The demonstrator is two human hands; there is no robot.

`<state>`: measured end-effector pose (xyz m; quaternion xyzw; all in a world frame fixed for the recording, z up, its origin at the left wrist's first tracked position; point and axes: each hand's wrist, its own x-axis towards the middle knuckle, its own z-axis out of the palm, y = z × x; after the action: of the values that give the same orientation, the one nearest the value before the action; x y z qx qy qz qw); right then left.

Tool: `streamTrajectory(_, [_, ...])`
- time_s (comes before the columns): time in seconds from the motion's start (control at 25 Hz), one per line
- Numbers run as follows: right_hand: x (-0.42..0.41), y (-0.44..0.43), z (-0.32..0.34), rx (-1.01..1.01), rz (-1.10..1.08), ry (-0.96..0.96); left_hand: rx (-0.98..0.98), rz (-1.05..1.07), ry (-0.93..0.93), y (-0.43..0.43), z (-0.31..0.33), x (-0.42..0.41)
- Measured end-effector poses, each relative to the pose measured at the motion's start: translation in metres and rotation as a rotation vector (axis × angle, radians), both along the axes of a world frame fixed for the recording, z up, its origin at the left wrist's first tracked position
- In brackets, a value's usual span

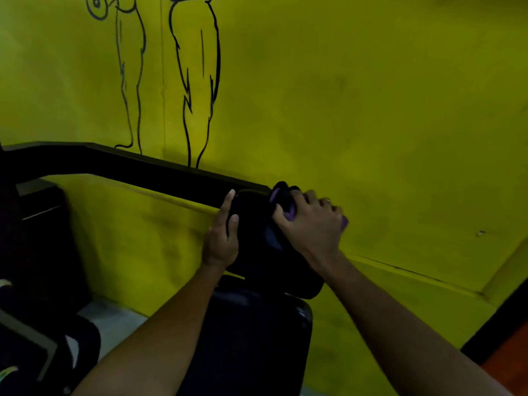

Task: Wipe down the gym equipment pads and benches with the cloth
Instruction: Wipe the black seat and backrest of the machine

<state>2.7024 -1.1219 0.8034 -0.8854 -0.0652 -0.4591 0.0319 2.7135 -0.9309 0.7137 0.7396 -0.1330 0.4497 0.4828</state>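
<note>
Wiping looks to be under way at the top of the upper pad (257, 241). The right grip (311, 224) is curled tight round a bunched purple cloth (275, 194) and presses it on that pad's far upper edge, where the black frame bar (143, 170) meets it. The left grip (221, 241) lies against the pad's left side with fingers straight, holding nothing and seemingly steadying it. The light is too dim to show any streak or sheen, so I cannot tell how much of this pad is done. Just below it, the larger lower pad (257, 324) has no cloth on it. I judge that pad, and any benches out of view, as work left.
</note>
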Motion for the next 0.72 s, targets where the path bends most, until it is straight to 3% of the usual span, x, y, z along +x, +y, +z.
streamTrajectory(0.08, [0.002, 0.038, 0.005, 0.038, 0.053, 0.007, -0.015, -0.009, 0.0, 0.0, 0.0, 0.002])
streamTrajectory(0.16, [-0.009, 0.045, -0.019, -0.109, 0.118, 0.009, -0.001, -0.015, 0.005, 0.001, -0.001, 0.001])
streamTrajectory(0.24, [-0.027, 0.013, -0.049, -0.29, 0.191, -0.044, 0.013, -0.026, -0.007, 0.002, -0.002, 0.0])
streamTrajectory(0.32, [-0.038, -0.03, -0.063, -0.339, 0.247, -0.103, 0.006, -0.044, 0.019, 0.001, 0.0, -0.002])
streamTrajectory(0.4, [-0.033, -0.051, -0.056, -0.224, 0.187, -0.096, -0.007, -0.066, 0.013, 0.0, 0.001, -0.003])
streamTrajectory(0.52, [-0.011, -0.017, -0.027, 0.121, 0.012, -0.086, -0.002, -0.045, 0.0, 0.0, -0.002, -0.001])
streamTrajectory(0.72, [-0.025, 0.016, -0.047, -0.121, 0.107, -0.059, 0.01, -0.002, 0.021, 0.0, 0.001, -0.003])
